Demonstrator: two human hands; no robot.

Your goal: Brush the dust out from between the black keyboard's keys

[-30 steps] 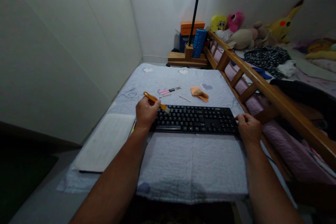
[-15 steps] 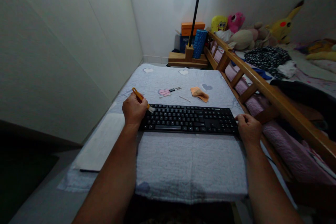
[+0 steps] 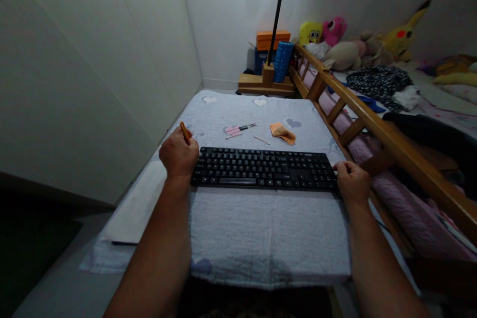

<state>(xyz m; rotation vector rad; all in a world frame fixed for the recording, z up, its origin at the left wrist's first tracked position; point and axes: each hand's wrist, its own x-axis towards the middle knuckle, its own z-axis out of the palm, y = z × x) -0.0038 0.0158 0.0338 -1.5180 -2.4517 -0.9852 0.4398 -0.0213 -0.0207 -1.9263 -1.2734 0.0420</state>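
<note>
A black keyboard (image 3: 261,169) lies flat across the cloth-covered table in front of me. My left hand (image 3: 178,155) is closed around a small brush (image 3: 185,133) beside the keyboard's left end. The brush's orange handle sticks up above the fingers, and its bristles are hidden. At the opposite end, my right hand (image 3: 354,184) pinches the keyboard's right edge. Behind the keyboard lie a folded orange cloth (image 3: 282,132), a cotton swab (image 3: 262,140), a second swab (image 3: 234,136) and a thin tool with a black grip (image 3: 244,128).
A white flat sheet or board (image 3: 134,208) rests at the table's left, partly under my forearm. A wooden bed rail (image 3: 357,104) runs along the right side, with plush toys beyond it. A black pole on a wooden base (image 3: 266,79) stands past the far edge.
My left hand has moved left with the brush, off the keys to beside the keyboard's left end. The bristles, visible on the keys before, are now hidden. My right hand stays put.
</note>
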